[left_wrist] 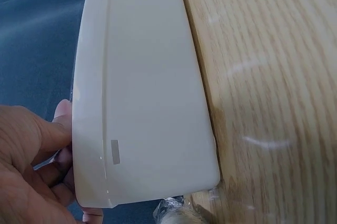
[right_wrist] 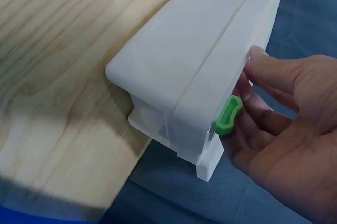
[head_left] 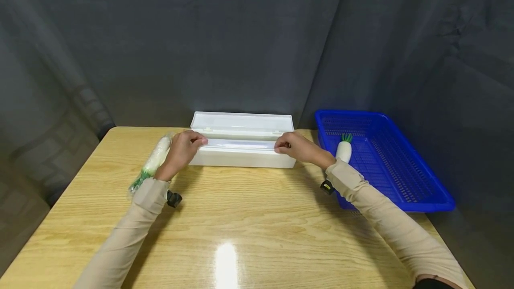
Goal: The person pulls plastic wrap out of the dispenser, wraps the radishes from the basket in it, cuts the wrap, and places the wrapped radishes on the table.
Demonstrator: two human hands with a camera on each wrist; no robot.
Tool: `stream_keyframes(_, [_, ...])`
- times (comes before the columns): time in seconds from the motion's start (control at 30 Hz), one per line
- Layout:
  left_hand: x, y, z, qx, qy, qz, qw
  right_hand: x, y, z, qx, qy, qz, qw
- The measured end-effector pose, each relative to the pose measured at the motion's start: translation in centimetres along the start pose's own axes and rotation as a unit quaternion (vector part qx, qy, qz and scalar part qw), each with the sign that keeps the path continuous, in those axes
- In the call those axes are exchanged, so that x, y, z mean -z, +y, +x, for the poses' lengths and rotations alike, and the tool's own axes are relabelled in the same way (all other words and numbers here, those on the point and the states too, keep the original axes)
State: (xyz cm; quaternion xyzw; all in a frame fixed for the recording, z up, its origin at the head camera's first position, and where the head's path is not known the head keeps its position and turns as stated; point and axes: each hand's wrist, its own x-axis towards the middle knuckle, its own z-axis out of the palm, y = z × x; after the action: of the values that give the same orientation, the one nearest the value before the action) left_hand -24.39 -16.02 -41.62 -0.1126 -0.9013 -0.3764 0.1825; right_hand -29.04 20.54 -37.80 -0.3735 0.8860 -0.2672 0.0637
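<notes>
A long white cling film box [head_left: 241,158] lies at the table's far side with its lid [head_left: 242,121] raised behind it. Clear cling film [head_left: 241,144] spans the opening. At the film's left end, my left hand [head_left: 184,146] pinches its edge between thumb and fingers. My right hand [head_left: 299,146] pinches the right end the same way. A small green piece [right_wrist: 228,115] sits at the box's end, beside the right fingers in the right wrist view. The box front partly hides the left fingertips in the left wrist view.
Left of the box lies a white radish [head_left: 157,157] wrapped in clear film. A blue basket [head_left: 433,206] stands on the right, holding an unwrapped white radish [head_left: 344,150] with a green top. Dark curtains [head_left: 249,48] hang behind the wooden table [head_left: 192,244].
</notes>
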Motion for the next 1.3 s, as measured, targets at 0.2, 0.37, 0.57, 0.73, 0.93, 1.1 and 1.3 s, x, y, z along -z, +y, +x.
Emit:
stream_keyframes(0.2, [0.0,0.1,0.0,0.001,0.013,-0.004,0.9999,0.1,0.1,-0.2,0.009,0.023,0.028,0.999])
stream_keyframes(0.37, [0.1,0.3,-0.1,-0.004,0.022,-0.013,0.9997,0.2,0.0,-0.4,-0.002,0.036,0.044,0.998])
stream_keyframes(0.57, [-0.1,0.3,0.1,-0.007,0.032,-0.020,0.9993,0.0,0.2,-0.2,-0.004,0.051,0.043,0.998])
stream_keyframes(0.73, [-0.1,0.4,0.2,-0.003,0.036,-0.020,0.9991,-0.5,0.1,0.0,-0.001,0.057,0.016,0.998])
stream_keyframes(0.93, [-0.1,0.5,0.3,-0.002,0.049,-0.013,0.9987,-0.9,-0.2,0.3,-0.012,0.066,-0.031,0.997])
stream_keyframes(1.1, [-0.2,0.5,0.2,-0.005,0.064,-0.006,0.9979,-1.1,-0.2,0.5,-0.015,0.059,-0.067,0.996])
stream_keyframes(1.3, [0.0,0.7,0.4,-0.019,0.072,-0.001,0.9972,-1.4,-0.2,0.4,0.009,0.090,-0.092,0.992])
